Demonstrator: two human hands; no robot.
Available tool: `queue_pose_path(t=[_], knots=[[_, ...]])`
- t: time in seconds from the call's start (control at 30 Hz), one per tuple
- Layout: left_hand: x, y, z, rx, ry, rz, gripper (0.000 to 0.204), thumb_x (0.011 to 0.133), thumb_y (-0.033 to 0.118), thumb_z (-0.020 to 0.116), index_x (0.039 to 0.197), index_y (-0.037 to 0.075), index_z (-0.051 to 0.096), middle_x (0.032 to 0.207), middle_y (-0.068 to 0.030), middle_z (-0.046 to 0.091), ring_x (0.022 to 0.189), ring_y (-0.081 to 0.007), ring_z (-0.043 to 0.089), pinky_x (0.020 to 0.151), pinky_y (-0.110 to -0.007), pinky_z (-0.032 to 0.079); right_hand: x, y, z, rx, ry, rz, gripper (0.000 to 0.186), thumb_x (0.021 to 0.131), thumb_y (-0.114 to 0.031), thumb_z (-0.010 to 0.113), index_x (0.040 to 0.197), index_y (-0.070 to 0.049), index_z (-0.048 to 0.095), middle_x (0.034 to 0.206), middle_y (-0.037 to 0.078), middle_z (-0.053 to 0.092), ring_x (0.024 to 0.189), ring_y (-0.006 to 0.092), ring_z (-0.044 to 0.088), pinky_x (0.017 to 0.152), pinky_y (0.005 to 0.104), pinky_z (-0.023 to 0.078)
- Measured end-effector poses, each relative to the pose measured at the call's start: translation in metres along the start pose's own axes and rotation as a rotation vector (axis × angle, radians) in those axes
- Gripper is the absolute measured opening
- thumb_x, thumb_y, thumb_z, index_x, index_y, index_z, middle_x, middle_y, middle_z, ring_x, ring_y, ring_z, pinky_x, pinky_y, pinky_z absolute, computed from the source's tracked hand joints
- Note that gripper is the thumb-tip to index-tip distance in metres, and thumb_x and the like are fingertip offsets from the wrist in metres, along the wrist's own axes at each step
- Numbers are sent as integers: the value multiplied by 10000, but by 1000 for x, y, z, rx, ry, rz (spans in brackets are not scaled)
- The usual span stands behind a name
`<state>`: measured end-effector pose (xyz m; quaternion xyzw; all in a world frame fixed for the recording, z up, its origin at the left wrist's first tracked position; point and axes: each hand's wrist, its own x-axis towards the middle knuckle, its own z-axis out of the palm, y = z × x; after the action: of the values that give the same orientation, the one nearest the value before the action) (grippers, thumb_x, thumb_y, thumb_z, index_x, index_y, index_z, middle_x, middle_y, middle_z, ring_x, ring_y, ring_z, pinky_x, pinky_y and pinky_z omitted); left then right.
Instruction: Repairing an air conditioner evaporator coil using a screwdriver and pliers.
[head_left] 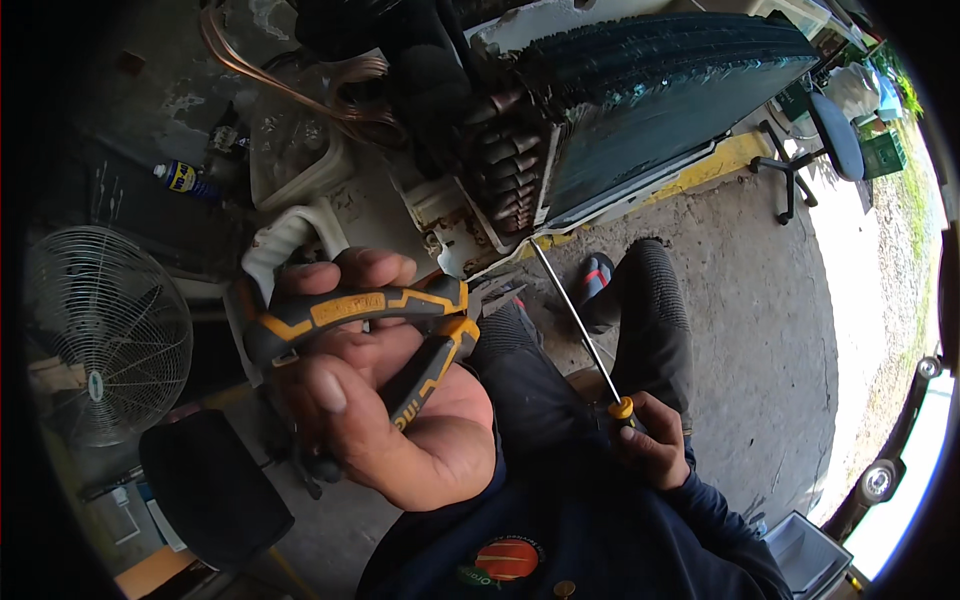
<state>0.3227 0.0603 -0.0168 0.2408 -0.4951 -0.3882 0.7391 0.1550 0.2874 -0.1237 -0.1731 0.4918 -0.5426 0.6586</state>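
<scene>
Raised close to the camera, my left hand (440, 455) is closed around long-nose pliers (350, 308) with black and orange handles. The handles are spread and the jaws point right, slightly parted. Lower right, my right hand (655, 445) grips a screwdriver (580, 325) by its yellow and black handle. Its long metal shaft runs up and left, with the far end at the lower corner of an air conditioner unit (460, 235). Whether the tip touches the unit, I cannot tell. Dark finned coil (650, 140) and bent copper tubes (510, 160) show on that unit.
A round fan (110, 335) and a black chair back (212, 488) stand at left. Beyond are a blue spray can (187, 179), a clear plastic tub (290, 165) and copper-coloured tubing (250, 65). An office chair (835, 135) stands far right on the concrete floor (760, 330).
</scene>
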Motion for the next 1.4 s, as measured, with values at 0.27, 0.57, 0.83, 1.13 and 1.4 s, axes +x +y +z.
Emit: queue_pose_path(t=[0.27, 0.57, 0.83, 1.13, 1.4], knots=[[-9, -24, 34, 180, 112, 202, 426, 1110, 288, 461, 1169, -96, 636, 1287, -210, 631, 1198, -290, 647, 1068, -422, 558, 2, -9, 5, -113, -24, 40, 245, 982, -102, 689, 1195, 0, 627, 944, 35, 648, 723, 97, 524, 705, 222, 430], [-12, -31, 73, 290, 386, 112, 406, 1094, 288, 555, 1130, -106, 646, 1141, -204, 687, 1037, -256, 709, 975, -367, 615, 6, -6, -2, -182, -87, -8, 230, 981, -115, 700, 1168, -9, 621, 923, 31, 638, 741, 102, 514, 734, 235, 427], [-15, -37, 78, 441, 317, 175, 397, 1090, 295, 580, 1094, -95, 656, 1005, -164, 711, 924, -219, 722, 886, -295, 614, 11, -5, -12, -216, -154, -28, 238, 955, -127, 725, 1127, -12, 608, 868, 39, 616, 705, 115, 507, 686, 249, 422], [-9, -51, 85, 497, 398, 315, 252, 1119, 177, 525, 1110, -74, 549, 904, -134, 665, 755, -182, 651, 716, -276, 555, 9, 0, -11, 228, -221, 145, 242, 992, -126, 673, 1197, -7, 621, 859, 44, 634, 647, 116, 515, 614, 235, 417], [-7, -46, 102, 505, 415, 355, 213, 1125, 196, 508, 1173, -11, 482, 855, -114, 632, 688, -170, 624, 665, -269, 528, 5, 1, -9, 358, -256, 152, 256, 1035, -88, 620, 1279, -9, 625, 885, 67, 670, 573, 95, 523, 498, 201, 380]])
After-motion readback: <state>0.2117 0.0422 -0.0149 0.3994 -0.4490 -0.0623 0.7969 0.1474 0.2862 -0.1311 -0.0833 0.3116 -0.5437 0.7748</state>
